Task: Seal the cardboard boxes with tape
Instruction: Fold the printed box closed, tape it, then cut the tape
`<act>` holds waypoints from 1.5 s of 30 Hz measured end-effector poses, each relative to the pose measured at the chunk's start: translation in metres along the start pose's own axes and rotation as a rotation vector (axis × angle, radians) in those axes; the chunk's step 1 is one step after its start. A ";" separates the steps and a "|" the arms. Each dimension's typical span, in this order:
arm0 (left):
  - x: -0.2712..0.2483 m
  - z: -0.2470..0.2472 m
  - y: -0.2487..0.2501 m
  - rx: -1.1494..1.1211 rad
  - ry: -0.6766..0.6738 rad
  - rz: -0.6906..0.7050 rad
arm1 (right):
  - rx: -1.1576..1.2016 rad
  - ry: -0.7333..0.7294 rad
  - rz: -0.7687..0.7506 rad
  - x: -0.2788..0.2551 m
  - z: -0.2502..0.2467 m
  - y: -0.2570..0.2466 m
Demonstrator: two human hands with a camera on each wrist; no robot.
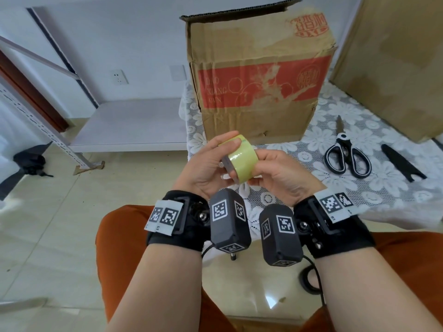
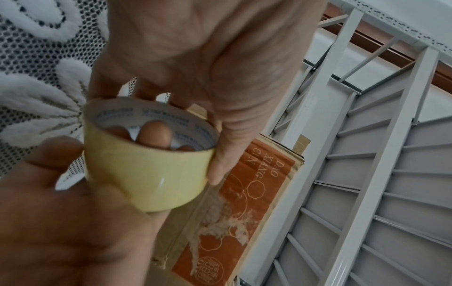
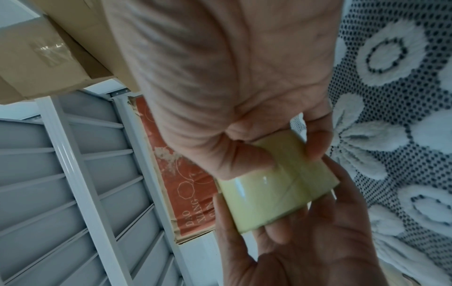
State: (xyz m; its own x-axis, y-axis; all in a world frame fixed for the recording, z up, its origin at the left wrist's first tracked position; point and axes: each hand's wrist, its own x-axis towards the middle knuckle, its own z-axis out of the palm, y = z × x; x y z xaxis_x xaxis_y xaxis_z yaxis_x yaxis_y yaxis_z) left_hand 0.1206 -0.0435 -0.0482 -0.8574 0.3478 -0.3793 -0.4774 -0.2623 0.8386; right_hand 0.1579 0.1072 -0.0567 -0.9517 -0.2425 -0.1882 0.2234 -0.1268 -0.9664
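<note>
A roll of yellowish tape (image 1: 241, 161) is held in the air between both hands, above the near edge of the lace-covered worktop (image 1: 374, 188). It is gripped by the left hand (image 1: 203, 164), whose fingers (image 2: 154, 133) are curled through the roll's core with the thumb laid over the outside. The outer face is pinched by the right hand (image 1: 275, 173) between thumb and fingers (image 3: 315, 143). Just behind the hands, a worn cardboard box (image 1: 259, 75) with a red printed panel is stood upright on the worktop, one top flap raised. To the right, black-handled scissors (image 1: 345, 152) are laid beside a black sheath (image 1: 402, 164), and a second plain box (image 1: 395, 56) is seen at the far right.
</note>
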 end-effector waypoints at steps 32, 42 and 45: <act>0.004 0.002 0.000 -0.094 0.048 0.043 | 0.073 0.235 -0.023 0.009 -0.002 -0.001; 0.009 -0.001 -0.001 -0.082 0.005 0.015 | 0.064 0.172 0.015 0.007 -0.005 0.000; 0.011 -0.003 -0.002 -0.069 -0.010 0.011 | 0.083 0.206 -0.011 0.005 -0.009 0.001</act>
State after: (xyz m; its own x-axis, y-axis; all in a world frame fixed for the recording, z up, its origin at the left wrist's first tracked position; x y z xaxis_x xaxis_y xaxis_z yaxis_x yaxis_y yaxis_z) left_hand 0.1119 -0.0418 -0.0550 -0.8607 0.3536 -0.3663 -0.4808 -0.3277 0.8133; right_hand 0.1514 0.1142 -0.0600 -0.9753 -0.0404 -0.2173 0.2209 -0.2096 -0.9525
